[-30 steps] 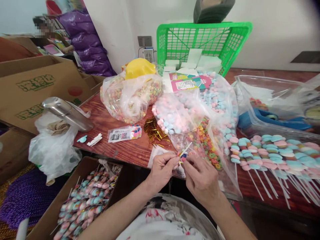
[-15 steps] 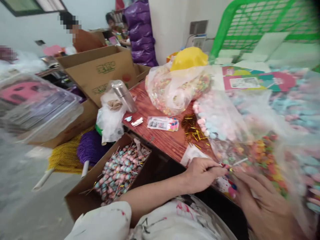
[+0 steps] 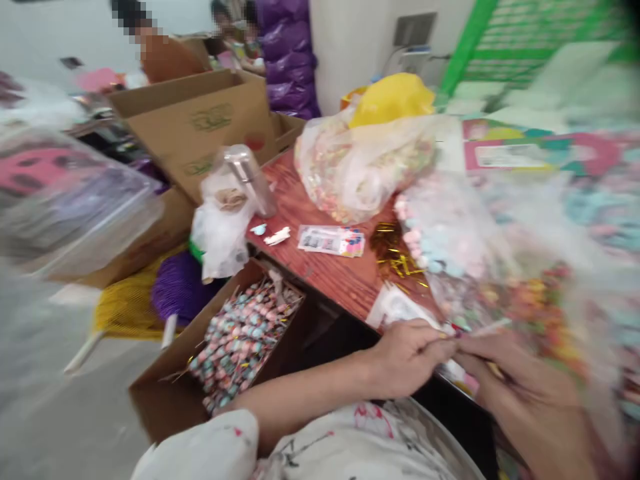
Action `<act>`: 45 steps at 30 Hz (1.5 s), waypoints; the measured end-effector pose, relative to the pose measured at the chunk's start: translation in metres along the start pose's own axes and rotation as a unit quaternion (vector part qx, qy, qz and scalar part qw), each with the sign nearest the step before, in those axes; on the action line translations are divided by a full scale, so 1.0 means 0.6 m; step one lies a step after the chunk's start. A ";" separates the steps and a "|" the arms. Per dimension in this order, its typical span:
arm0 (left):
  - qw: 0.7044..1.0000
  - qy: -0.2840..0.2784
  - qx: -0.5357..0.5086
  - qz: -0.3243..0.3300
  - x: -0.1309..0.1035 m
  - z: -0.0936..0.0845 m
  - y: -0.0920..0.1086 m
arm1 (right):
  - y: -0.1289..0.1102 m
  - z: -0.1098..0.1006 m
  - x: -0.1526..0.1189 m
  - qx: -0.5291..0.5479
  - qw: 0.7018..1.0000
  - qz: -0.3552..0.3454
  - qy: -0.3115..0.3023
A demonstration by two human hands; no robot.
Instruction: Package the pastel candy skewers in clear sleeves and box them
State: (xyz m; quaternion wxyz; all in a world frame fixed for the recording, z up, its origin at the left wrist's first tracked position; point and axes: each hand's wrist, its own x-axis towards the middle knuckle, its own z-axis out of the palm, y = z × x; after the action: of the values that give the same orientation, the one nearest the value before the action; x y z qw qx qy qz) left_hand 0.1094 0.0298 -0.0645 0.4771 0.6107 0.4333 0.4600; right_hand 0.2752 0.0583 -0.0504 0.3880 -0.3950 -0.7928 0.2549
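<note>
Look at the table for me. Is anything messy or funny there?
A little: the shiny gold strips lie in a tangled heap on the wooden table, with some loose bits nearby. The flat packets look tidier. I can't see anything clearly broken, but the right side is blurry.

glossy wood-grain worktop (image 3: 340, 281), smooth shiny metal flask (image 3: 256, 183), matt printed cardboard box (image 3: 200, 133), thin translucent plastic bag (image 3: 367, 167), shiny gold foil strips (image 3: 393, 257), smooth white stick (image 3: 493, 327)

Beyond and left of the left hand (image 3: 407, 360), a steel flask (image 3: 253, 183) is standing beside a white plastic bag (image 3: 220, 233), a cardboard carton (image 3: 180, 137) is gaping behind them, and purple bundles (image 3: 287, 63) are rising farther off.
</note>
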 end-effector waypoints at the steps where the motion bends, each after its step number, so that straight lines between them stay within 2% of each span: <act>1: 1.000 0.001 0.000 -0.016 0.000 -0.002 0.003 | -0.006 -0.002 0.005 -0.001 1.000 -0.024 -0.005; 4: 0.998 -0.001 -0.042 -0.052 0.006 -0.008 0.003 | -0.011 0.001 0.009 -0.011 1.000 0.001 -0.002; 9: 0.976 0.024 -0.190 -0.108 0.014 -0.005 -0.007 | -0.018 0.024 -0.016 0.045 0.991 0.031 0.125; 13: 0.981 0.033 -0.169 -0.087 0.018 -0.003 -0.002 | -0.027 0.032 -0.030 0.105 0.981 0.071 0.147; 15: 0.988 0.026 -0.136 -0.064 0.019 -0.003 0.004 | -0.024 0.029 -0.032 0.154 0.970 0.140 0.123; 18: 0.995 0.001 -0.093 -0.040 0.021 -0.003 0.014 | -0.007 0.020 -0.033 0.276 0.931 0.239 0.019; 20: 0.992 -0.041 -0.104 -0.067 0.023 -0.004 0.019 | 0.007 0.011 -0.035 0.341 0.903 0.254 -0.056; 22: 0.973 -0.097 -0.154 -0.144 0.027 -0.004 0.024 | 0.018 -0.001 -0.038 0.361 0.892 0.253 -0.102; 23: 0.957 -0.127 -0.176 -0.192 0.028 -0.004 0.025 | 0.019 -0.009 -0.040 0.349 0.897 0.247 -0.111; 25: 0.922 -0.179 -0.197 -0.282 0.031 -0.001 0.028 | 0.013 -0.028 -0.045 0.261 0.941 0.191 -0.096; 27: 0.890 -0.212 -0.206 -0.346 0.031 0.007 0.031 | -0.002 -0.048 -0.052 0.113 0.988 0.071 -0.077; 29: 0.865 -0.233 -0.228 -0.382 0.028 0.017 0.032 | -0.017 -0.067 -0.058 -0.011 0.996 -0.044 -0.079; 31: 0.851 -0.242 -0.254 -0.391 0.026 0.027 0.032 | -0.018 -0.082 -0.063 -0.044 0.992 -0.077 -0.089; 33: 0.853 -0.223 -0.273 -0.385 0.027 0.032 0.031 | -0.005 -0.093 -0.070 -0.047 0.997 -0.042 -0.038; 36: 0.876 -0.120 -0.288 -0.367 0.033 0.035 0.029 | 0.019 -0.097 -0.085 -0.019 0.993 0.071 0.097; 39: 0.892 -0.037 -0.284 -0.349 0.040 0.043 0.029 | 0.015 -0.077 -0.101 0.040 0.971 0.146 0.186; 42: 0.895 -0.018 -0.298 -0.331 0.043 0.059 0.028 | -0.006 -0.039 -0.102 0.073 0.967 0.101 0.221; 45: 0.899 -0.026 -0.310 -0.307 0.040 0.072 0.023 | -0.011 -0.007 -0.088 0.041 0.970 0.047 0.234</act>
State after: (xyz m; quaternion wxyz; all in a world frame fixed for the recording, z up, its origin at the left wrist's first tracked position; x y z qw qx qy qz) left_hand 0.1576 0.0425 -0.0527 0.7710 0.2802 0.4224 0.3856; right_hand 0.2962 0.0115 -0.0649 0.5661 -0.4643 -0.6494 0.2055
